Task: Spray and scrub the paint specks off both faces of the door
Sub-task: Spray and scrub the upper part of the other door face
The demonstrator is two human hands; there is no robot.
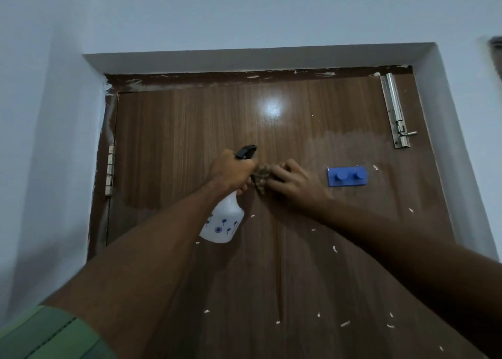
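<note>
I am facing the brown wooden door (190, 130) with both arms raised. My left hand (231, 172) is gripping the neck of a white spray bottle (224, 222), its black nozzle (245, 151) pointing at the wood. My right hand (292, 183) is pressing a brownish scrubber (260, 178) against the door, just beside the bottle. White paint specks (334, 249) are dotting the lower panel. A blue hook rack (347, 176) is sitting to the right, below a metal bolt latch (395, 111).

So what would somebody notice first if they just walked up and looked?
Two hands meet mid-door: the left hand grips a white spray bottle, the right hand presses a brown scrubber on the wood. White paint specks dot the lower door, and a blue hook rack sits right of the hands.
</note>
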